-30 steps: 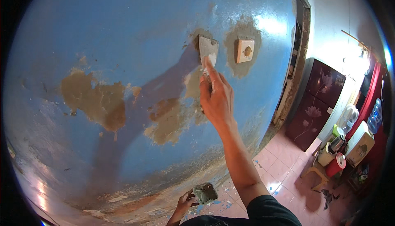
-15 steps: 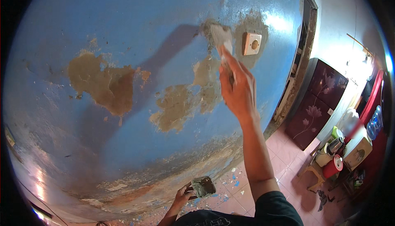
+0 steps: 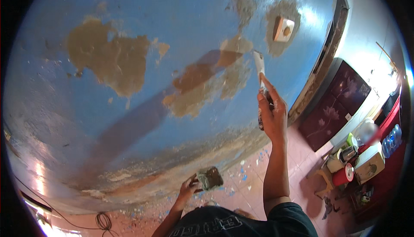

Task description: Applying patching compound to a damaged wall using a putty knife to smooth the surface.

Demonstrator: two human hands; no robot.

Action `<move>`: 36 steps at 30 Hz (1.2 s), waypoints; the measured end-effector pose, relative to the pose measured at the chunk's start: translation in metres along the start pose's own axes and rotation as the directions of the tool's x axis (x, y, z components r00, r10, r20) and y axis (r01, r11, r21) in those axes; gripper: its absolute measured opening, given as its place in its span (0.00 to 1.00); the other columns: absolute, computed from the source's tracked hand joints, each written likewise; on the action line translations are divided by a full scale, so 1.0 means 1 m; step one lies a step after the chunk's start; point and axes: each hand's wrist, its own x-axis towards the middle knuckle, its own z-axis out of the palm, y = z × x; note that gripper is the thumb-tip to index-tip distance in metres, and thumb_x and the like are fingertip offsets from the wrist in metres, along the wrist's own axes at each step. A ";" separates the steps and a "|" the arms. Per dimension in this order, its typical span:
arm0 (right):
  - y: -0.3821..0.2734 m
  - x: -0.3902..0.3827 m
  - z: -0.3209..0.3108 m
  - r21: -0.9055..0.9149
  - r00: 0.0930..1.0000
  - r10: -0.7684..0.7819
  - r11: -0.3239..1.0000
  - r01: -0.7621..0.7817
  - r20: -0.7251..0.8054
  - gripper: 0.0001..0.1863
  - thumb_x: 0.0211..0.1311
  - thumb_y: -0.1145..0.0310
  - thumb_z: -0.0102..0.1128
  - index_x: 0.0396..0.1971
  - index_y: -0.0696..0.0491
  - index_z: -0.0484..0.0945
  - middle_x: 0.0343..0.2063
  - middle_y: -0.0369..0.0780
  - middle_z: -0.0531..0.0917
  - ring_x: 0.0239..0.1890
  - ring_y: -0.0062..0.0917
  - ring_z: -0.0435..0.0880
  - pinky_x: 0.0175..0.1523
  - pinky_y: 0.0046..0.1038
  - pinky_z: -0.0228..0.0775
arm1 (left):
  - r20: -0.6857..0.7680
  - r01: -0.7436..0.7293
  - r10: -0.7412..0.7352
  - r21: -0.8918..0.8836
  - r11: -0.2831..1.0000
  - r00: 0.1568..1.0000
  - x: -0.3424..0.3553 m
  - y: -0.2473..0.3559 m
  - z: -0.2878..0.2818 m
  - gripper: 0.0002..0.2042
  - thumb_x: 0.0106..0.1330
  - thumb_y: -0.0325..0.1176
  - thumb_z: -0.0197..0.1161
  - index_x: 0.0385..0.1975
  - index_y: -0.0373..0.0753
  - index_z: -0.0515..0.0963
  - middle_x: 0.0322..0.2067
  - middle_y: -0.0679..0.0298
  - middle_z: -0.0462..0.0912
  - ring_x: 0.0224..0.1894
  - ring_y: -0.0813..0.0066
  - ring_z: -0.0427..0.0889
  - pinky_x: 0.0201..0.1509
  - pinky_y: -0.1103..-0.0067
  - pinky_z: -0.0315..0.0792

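Note:
My right hand (image 3: 273,113) is closed round the handle of a putty knife (image 3: 259,64). The pale blade stands near the blue wall (image 3: 181,17), just right of a grey-brown filler patch (image 3: 236,47); whether it touches the wall I cannot tell. Lower down, my left hand (image 3: 188,189) grips a small square container (image 3: 210,178) smeared with grey filler. Other filler patches cover the wall: a large one (image 3: 112,58) at the left, and one round the white wall switch (image 3: 284,30). My arm's shadow falls across the middle patch.
Paint flakes litter the pink tiled floor (image 3: 246,198). At the right stand a dark red refrigerator (image 3: 334,105) with flower prints, a wooden stool (image 3: 322,178), a red container (image 3: 343,175) and a water bottle (image 3: 391,141). A coiled black cable (image 3: 103,222) lies at the lower left.
My right hand has brought the putty knife down and right, away from the upper patch left of the switch. That patch now shows uncovered. The view has shifted; my left hand still holds the container.

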 end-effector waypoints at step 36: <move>0.208 -0.374 -0.026 0.548 0.259 0.933 0.083 -0.832 0.252 0.14 0.71 0.63 0.56 0.51 0.54 0.76 0.28 0.41 0.83 0.24 0.23 0.82 0.23 0.23 0.74 | 0.018 0.042 -0.043 0.014 0.999 0.999 0.008 0.002 0.014 0.30 0.69 0.28 0.62 0.72 0.34 0.64 0.52 0.56 0.81 0.52 0.62 0.85 0.51 0.66 0.87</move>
